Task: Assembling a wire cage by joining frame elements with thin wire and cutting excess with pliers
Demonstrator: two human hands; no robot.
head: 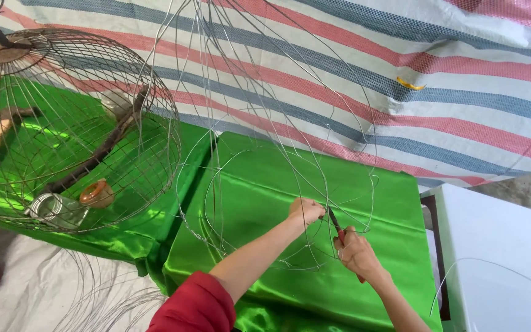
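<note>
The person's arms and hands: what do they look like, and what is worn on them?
Both hands are bare, with no gloves, rings or watch visible. The left hand belongs to an arm with a red sleeve pushed up above the elbow. The right hand has a bare forearm; no sleeve shows.

I see a shiny green satin cloth [314, 184] and a tarp [462, 74] striped red, blue and white. My sleeve [198, 304] is red, the pliers' handles [341, 235] reddish, and the round wire cage [75, 123] rusty brown.

No packages, no labels, no signs, no screens in view anywhere: nothing printed, nothing boxed, nothing lit up on show here.
</note>
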